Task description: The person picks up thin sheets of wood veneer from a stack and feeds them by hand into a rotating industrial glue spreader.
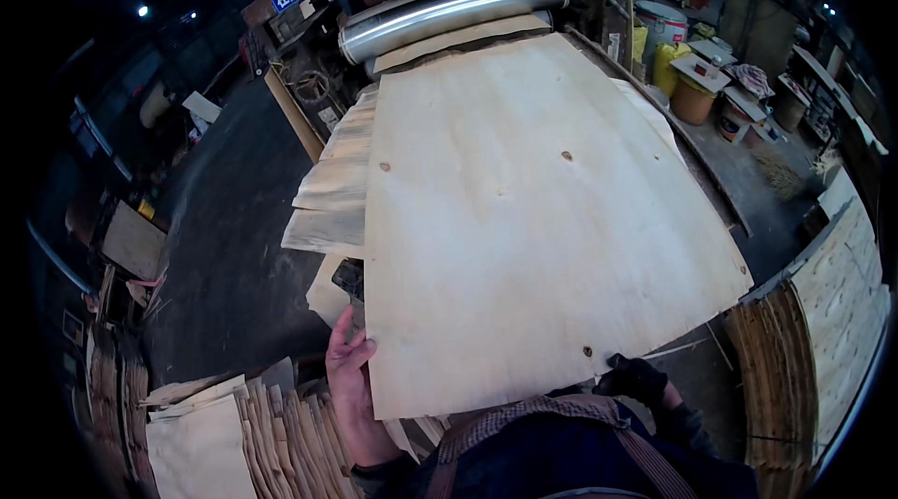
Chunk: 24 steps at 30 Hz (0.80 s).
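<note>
A wide, pale wood veneer sheet (524, 218) with several brown knots lies in front of me, its far end close to a shiny metal roller (458, 13). My left hand (350, 363), bare, is at the sheet's near left edge. Its fingers are apart and stretched upward, and the thumb touches the edge. At the near edge, toward the right, my right hand (634, 379) in a dark glove has closed on the sheet, with its lower fingers hidden. Under the sheet, more veneer pieces (332, 190) stick out on the left.
Stacked veneer stands close at the lower left (201, 443), with another tall stack (842, 312) at the right. Beyond the right side are buckets (692, 101), a yellow sack (666, 67) and a broom head (776, 172). Dark floor (234, 246) runs along the left.
</note>
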Each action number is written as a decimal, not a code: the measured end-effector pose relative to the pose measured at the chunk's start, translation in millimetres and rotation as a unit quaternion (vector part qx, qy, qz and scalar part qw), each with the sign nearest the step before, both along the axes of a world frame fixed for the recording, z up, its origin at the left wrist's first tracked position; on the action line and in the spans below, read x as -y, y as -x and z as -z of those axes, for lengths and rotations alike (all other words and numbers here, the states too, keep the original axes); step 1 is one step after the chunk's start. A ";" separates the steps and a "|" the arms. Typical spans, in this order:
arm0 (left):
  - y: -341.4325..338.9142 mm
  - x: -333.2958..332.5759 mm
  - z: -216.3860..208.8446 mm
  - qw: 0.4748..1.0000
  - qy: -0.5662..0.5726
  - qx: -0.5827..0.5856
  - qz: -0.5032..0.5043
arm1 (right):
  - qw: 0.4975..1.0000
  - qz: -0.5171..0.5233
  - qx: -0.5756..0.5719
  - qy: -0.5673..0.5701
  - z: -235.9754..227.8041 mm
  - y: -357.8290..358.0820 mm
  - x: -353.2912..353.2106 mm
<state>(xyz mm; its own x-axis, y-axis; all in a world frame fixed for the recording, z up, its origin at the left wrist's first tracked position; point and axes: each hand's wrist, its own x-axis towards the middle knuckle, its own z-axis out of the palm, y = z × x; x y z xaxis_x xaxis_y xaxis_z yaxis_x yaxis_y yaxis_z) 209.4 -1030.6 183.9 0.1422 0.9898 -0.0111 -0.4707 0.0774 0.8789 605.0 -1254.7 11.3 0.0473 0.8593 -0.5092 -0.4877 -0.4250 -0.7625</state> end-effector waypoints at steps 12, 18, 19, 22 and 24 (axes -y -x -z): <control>16.1 -56.5 153.3 0.772 -0.067 -0.632 -0.016 | 0.977 0.076 -0.142 -0.136 -21.7 -25.9 -210.7; -12.7 -15.3 187.3 0.708 0.034 -0.705 -0.026 | 0.954 0.082 -0.201 -0.205 -14.5 -56.4 -352.8; -12.2 -15.7 189.7 0.725 0.030 -0.687 -0.030 | 0.950 0.088 -0.216 -0.209 -15.0 -58.6 -371.7; -6.2 -25.8 199.5 0.736 0.032 -0.675 -0.044 | 0.938 0.135 -0.215 -0.234 -8.5 -56.3 -397.4; -1.0 -31.3 203.2 0.846 0.037 -0.529 -0.055 | 0.922 0.191 -0.275 -0.195 -0.1 -49.8 -400.1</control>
